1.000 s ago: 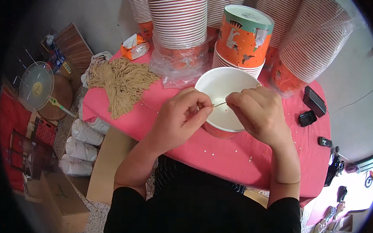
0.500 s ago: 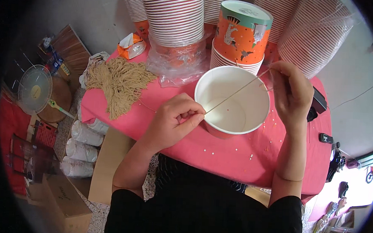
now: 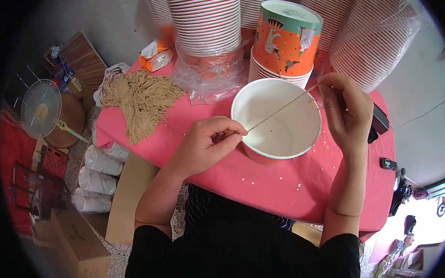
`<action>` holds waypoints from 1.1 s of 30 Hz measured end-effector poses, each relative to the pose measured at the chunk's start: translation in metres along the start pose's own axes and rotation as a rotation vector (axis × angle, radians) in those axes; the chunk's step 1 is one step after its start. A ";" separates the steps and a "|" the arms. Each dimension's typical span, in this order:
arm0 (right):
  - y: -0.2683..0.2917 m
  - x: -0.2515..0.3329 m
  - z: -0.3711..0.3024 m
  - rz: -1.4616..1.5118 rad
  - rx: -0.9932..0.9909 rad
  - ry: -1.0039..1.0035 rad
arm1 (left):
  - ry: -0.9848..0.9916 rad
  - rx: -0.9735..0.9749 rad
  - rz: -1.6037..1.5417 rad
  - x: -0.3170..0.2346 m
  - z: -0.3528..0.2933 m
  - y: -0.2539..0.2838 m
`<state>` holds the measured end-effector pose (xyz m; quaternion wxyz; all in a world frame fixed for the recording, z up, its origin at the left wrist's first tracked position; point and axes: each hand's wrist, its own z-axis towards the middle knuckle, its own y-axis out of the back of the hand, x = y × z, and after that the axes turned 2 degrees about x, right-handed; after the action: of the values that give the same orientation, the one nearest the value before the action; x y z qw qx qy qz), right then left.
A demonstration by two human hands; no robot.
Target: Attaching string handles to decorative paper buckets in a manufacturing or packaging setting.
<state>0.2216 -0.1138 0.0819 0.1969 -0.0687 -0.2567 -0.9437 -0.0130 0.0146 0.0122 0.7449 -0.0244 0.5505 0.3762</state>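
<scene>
A thin tan string (image 3: 282, 108) is stretched taut on a slant across the mouth of a large white-lined paper bucket (image 3: 254, 140). My left hand (image 3: 210, 141) pinches its lower end at the bucket's near left rim. Beyond the far right rim, my right hand (image 3: 347, 105) pinches the upper end between thumb and fingertips. The bucket stands upright on the pink tablecloth (image 3: 230, 181), and a small reddish speck lies inside it. To the left, a thick bundle of tan strings (image 3: 142, 103) is heaped on the cloth.
An upside-down orange and green bucket (image 3: 286, 45) tops a stack behind the white-lined one. Tall nested bucket stacks (image 3: 205, 26) line the back, some in clear plastic. A tissue pack (image 3: 155, 56) lies behind the bundle. Small pale bits dot the cloth. A fan (image 3: 41, 108) stands left.
The string stays taut between my hands, in nearly the same place. My left fingers have shifted very slightly along the rim; the whole view has moved a little.
</scene>
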 end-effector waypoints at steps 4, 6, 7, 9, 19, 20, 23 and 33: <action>0.000 -0.003 0.000 -0.033 0.000 -0.002 | 0.121 0.061 -0.110 0.005 -0.005 0.006; 0.003 -0.006 0.002 -0.065 0.003 0.004 | 0.115 0.086 -0.113 0.005 -0.005 0.006; 0.002 -0.007 0.004 -0.045 0.008 0.057 | 0.109 0.047 -0.107 0.004 -0.006 0.006; 0.006 -0.007 0.004 -0.005 0.032 0.111 | 0.098 0.013 -0.105 0.006 -0.008 0.006; 0.036 0.005 0.003 0.209 0.514 0.056 | 0.114 -0.235 -0.336 0.005 -0.022 0.029; 0.036 0.009 0.003 0.202 0.612 0.032 | 0.077 -0.290 -0.395 0.007 -0.021 0.030; 0.021 0.023 -0.001 0.048 0.714 0.058 | 0.033 -0.396 -0.453 0.015 -0.021 0.033; -0.033 0.029 -0.007 -0.339 0.452 0.290 | 0.014 -0.411 -0.818 0.017 -0.035 0.066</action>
<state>0.1821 -0.1010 0.0680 0.0815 0.1559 -0.4371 -0.8820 -0.0782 0.0553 0.0095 0.8082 -0.3895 0.4147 0.1522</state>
